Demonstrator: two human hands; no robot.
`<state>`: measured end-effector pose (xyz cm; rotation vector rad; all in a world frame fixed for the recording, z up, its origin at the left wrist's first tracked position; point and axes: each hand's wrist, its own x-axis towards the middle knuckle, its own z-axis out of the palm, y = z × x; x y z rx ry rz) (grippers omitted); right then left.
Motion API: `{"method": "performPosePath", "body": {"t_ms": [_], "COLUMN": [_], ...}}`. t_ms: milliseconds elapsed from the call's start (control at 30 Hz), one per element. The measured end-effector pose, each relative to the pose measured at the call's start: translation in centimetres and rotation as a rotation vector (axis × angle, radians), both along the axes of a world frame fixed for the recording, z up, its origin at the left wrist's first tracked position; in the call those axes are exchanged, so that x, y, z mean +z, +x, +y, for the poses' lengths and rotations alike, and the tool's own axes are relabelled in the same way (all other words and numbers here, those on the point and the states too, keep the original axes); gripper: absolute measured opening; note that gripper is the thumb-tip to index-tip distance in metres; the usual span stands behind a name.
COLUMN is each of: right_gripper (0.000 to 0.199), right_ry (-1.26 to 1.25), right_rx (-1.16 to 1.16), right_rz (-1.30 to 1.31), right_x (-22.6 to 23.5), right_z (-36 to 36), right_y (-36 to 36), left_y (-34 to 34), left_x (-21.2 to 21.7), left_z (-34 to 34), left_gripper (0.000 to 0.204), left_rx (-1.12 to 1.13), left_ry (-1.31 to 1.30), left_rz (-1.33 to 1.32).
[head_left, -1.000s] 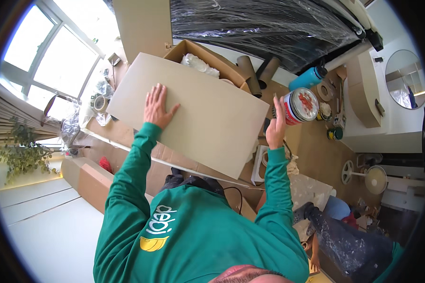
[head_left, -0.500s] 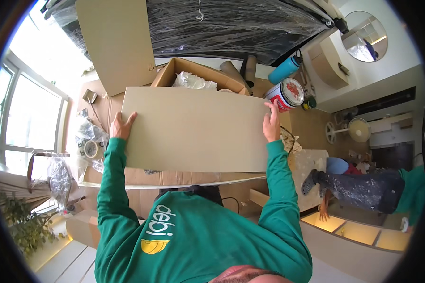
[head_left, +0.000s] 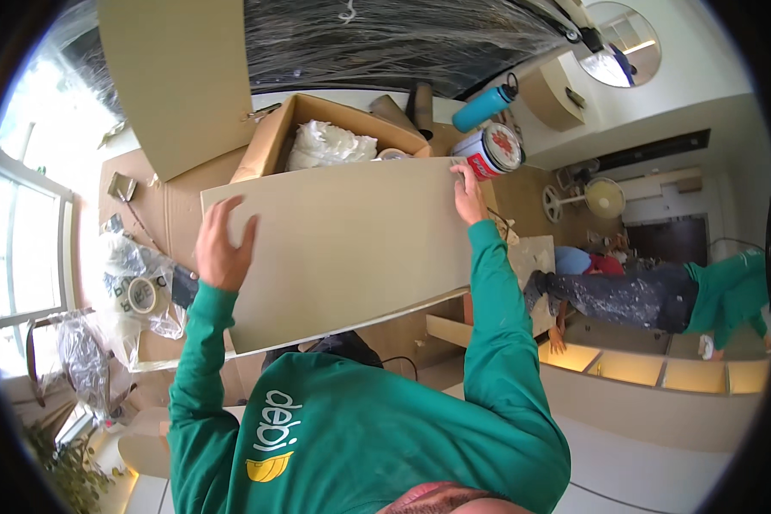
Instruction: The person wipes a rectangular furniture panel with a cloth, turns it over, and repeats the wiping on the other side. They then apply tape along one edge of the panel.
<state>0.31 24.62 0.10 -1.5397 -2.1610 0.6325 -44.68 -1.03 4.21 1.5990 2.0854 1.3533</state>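
A flat beige board [head_left: 343,248] lies slantwise across the front of the covered worktop, its near left corner reaching the worktop's front edge. My left hand [head_left: 224,244] is over the board's left end, with thumb and fingers spread apart and nothing between them. At the far right corner, my right hand [head_left: 469,195] grips the board's short edge, its fingers bent at the corner. Just beyond that hand stands a paint can [head_left: 493,152] with a red-smeared lid. Behind the board is an open cardboard box [head_left: 270,137] with crumpled white plastic [head_left: 330,144] inside.
Another beige board [head_left: 180,86] leans at the far left. A blue bottle [head_left: 481,107] lies by the can. A tape roll [head_left: 143,295] sits on plastic at left. To the right, a co-worker in paint-spattered trousers [head_left: 617,300] bends near lit compartments [head_left: 625,368].
My left hand has come off the board's left edge and opened over it. The board has turned, its left end now nearer me. The view has shifted slightly.
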Motion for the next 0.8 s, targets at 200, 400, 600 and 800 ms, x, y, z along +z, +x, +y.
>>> {"method": "performPosePath", "body": {"t_ms": [200,400,600,800], "right_gripper": [0.059,0.060,0.062,0.060], "right_ry": [0.200,0.202,0.288,0.313], "right_rx": [0.088,0.071,0.049,0.343], "right_rz": [-0.280,-0.327,-0.380,-0.232], "right_x": [-1.2,-1.7,-0.9,-0.1], "right_z": [2.2,2.1,-0.2,-4.4], "right_y": [0.5,1.5,-5.0,-12.4], "left_y": [7.9,13.2,13.6,13.2], "left_x": [-3.2,-7.3,-7.1,-7.8], "left_z": [14.4,19.8,19.8,20.1], "left_gripper": [0.035,0.047,0.053,0.045], "left_rx": [-0.387,-0.279,-0.219,-0.225], "left_ry": [0.105,-0.310,-0.343,-0.373], "left_rz": [0.236,0.271,0.301,0.263]}}
